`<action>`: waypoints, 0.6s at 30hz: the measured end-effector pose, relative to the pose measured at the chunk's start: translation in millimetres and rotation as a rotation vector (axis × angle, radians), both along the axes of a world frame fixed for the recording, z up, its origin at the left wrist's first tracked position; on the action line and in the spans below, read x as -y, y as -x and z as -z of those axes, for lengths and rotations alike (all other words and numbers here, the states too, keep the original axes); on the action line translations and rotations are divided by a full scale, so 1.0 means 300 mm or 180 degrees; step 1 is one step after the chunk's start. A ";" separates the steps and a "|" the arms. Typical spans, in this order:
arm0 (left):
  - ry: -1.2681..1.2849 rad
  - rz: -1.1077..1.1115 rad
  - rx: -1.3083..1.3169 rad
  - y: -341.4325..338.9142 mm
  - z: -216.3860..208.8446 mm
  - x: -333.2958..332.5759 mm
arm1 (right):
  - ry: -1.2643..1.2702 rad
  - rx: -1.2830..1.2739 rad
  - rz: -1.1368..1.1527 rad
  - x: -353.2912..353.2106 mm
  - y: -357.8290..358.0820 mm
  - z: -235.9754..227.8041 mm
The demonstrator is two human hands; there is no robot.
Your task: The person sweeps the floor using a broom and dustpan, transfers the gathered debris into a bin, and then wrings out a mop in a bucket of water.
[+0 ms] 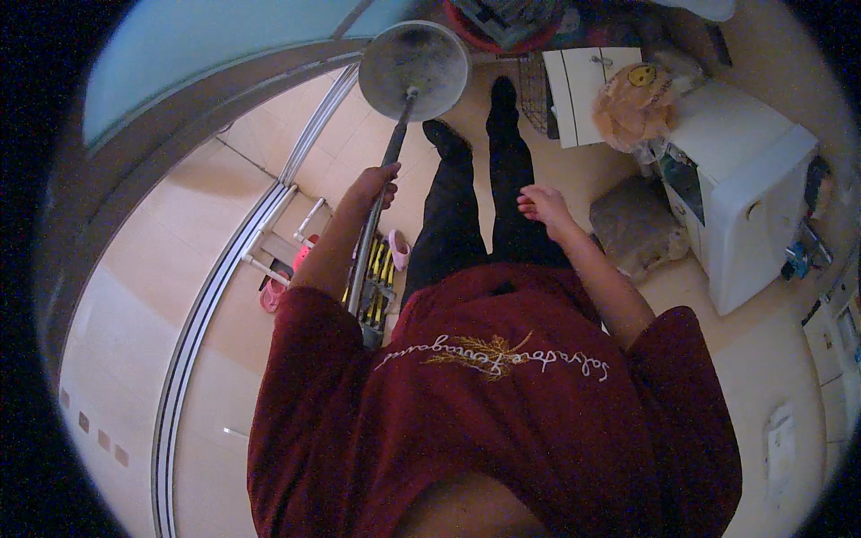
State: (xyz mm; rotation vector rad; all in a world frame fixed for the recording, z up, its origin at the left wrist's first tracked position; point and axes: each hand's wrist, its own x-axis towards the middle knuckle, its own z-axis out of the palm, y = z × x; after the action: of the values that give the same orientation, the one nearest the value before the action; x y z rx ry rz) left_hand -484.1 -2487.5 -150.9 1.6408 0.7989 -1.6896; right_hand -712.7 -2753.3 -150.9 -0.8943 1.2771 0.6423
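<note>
A long metal pole (397,139) is gripped in my left hand (375,186), fingers wrapped round its shaft. At its far end, a round grey-white disc (386,67) with dark smudges meets the shaft near the middle. The disc is up ahead, left of my feet; whether it touches the floor I cannot tell. The pole's lower part runs back beneath my left forearm. My right hand (545,206) hangs in front of my right thigh, fingers loosely bent and holding nothing.
A sliding-door track (215,314) runs along the left. Pink slippers (398,249) lie by a low rack. At right stand a white cabinet (744,161), an orange plastic bag (628,112) and a brown bag (637,224). A red basin (538,38) sits ahead.
</note>
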 end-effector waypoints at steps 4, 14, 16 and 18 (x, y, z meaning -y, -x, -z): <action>0.0112 0.0930 0.0281 -0.018 -0.148 -0.109 | -0.0214 0.0341 -0.0273 -0.031 -0.098 0.013; 0.0123 -0.0451 -0.0083 -0.065 -0.994 -0.071 | -0.0459 0.0324 -0.0047 -0.085 -0.185 0.055; -0.0125 -0.0045 -0.0119 -0.076 -1.080 -0.048 | -0.0636 0.0427 -0.0089 -0.137 -0.254 0.040; -0.0329 0.0139 -0.0167 -0.082 -1.147 -0.015 | -0.0804 0.0548 -0.0189 -0.183 -0.336 0.034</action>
State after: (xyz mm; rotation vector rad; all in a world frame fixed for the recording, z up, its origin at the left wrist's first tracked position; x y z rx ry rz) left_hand -459.6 -2482.9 193.1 1.7006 0.8953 -1.7540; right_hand -612.0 -2698.4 -161.0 -0.7628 0.9937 0.7390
